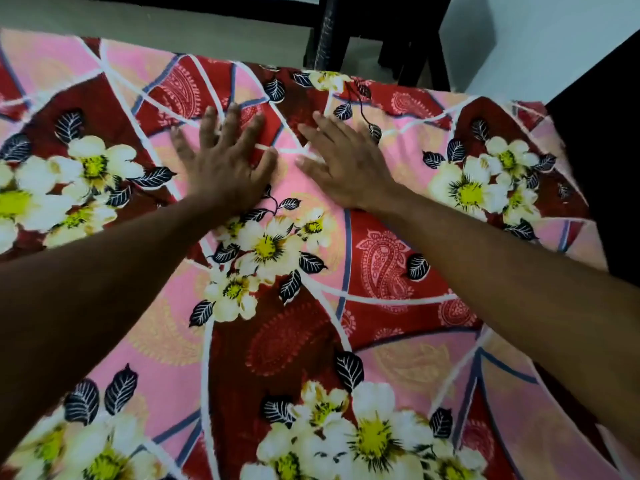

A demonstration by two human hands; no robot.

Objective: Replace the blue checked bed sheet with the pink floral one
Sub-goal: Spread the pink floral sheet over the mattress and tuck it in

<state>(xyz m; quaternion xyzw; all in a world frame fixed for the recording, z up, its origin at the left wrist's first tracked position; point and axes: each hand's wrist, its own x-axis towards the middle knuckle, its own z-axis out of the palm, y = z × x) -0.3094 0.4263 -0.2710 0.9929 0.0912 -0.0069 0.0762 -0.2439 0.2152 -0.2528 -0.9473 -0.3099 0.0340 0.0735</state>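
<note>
Pressing flat with both palms: my left hand [225, 164] has its fingers fanned wide on the cloth, and my right hand [341, 168] lies just beside it, fingers straight and closer together. Nothing is pinched in either one. Both sit in the upper middle of the frame, thumbs nearly meeting, with a little blur on the fingertips.

Under them is the pink floral sheet [381, 271], and it fills almost the whole picture: white flowers, dark leaves, red paisley panels from the lower edge to the upper left. Its far edge runs across the top of the frame and drops toward the pale floor [207, 39]. On the right it falls away against a dark shape [609, 150] I can't identify. Dark furniture legs [325, 32] stand beyond the far edge, upper middle.

There is no sign of the blue checked sheet anywhere in view. I reckon it's off already, or hidden beneath, and I can't say which.

My read is that this is the smoothing step, late in the job. The next move calls for an outward sweep, left hand toward the upper left and right hand toward the upper right, palms flat and pressure light so the cloth doesn't bunch ahead of the fingers. The ripples near the far edge want attention, and then the edges need tucking.
</note>
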